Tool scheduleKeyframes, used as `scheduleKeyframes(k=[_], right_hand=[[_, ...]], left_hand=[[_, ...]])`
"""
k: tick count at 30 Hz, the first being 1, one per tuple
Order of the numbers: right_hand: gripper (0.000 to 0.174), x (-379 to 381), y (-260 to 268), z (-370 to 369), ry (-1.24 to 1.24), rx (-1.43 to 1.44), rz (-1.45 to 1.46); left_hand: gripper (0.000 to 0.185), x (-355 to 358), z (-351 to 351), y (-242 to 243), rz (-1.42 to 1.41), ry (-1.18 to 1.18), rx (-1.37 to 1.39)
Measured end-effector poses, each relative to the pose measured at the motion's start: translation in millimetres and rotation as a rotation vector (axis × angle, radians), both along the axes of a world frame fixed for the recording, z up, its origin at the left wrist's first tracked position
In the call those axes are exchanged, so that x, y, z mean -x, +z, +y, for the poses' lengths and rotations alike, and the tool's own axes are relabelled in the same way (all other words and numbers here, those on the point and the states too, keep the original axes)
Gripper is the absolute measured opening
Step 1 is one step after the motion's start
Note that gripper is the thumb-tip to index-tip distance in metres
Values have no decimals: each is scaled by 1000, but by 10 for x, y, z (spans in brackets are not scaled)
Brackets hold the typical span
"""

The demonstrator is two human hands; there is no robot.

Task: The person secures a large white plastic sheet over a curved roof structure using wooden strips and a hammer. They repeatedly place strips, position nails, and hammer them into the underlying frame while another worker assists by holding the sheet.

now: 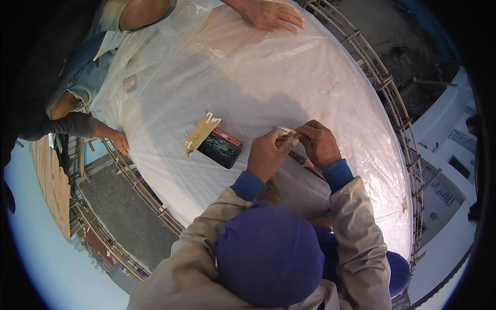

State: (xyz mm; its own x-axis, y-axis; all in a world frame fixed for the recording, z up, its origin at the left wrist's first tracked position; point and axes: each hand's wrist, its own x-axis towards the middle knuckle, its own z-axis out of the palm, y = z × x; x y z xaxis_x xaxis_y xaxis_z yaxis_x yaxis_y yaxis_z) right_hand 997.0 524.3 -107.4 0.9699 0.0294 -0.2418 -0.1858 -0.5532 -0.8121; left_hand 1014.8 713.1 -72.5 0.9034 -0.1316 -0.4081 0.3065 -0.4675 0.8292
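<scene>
My left hand [269, 155] and my right hand [319, 145] meet in front of me, fingertips pinching a small pale strip [287, 132]. A thin metallic sliver shows beside it; the fingers hide the rest. Below my hands, a tool that looks like a hammer [297, 157], with a dark head and orange-red on its handle, lies partly covered. To the left, a black tray [221, 149] with a red strip along one side holds many small nails. A tan board scrap [202, 131] with nails poking out rests against the tray. Translucent plastic sheeting [248, 85] lies underneath everything.
A co-worker's hand [273, 16] presses flat on the sheeting at the top; another hand [118, 142] touches its left edge. Tied rebar [391, 83] runs along the right edge, with a drop beyond. More bars [141, 184] border the left side. My purple-clad knee [269, 254] rises between my arms.
</scene>
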Motion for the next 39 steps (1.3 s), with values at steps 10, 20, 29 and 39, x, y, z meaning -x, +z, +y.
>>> scheduleKeyframes(k=[10,20,29,39], right_hand=[[22,-41,-317,-631,-213,143,102],[25,-261,-392,-866,-492,70,238],[28,-332,-452,-978,-445,23,289],[29,-427,-458,-1061,-325,39,322]], left_hand=[[10,124,1319,-24,-331,-15,-430],[11,152,1432,-317,-232,-312,-740],[13,51,1527,-198,-335,-497,-798],[11,90,1636,25,-195,-417,-524]])
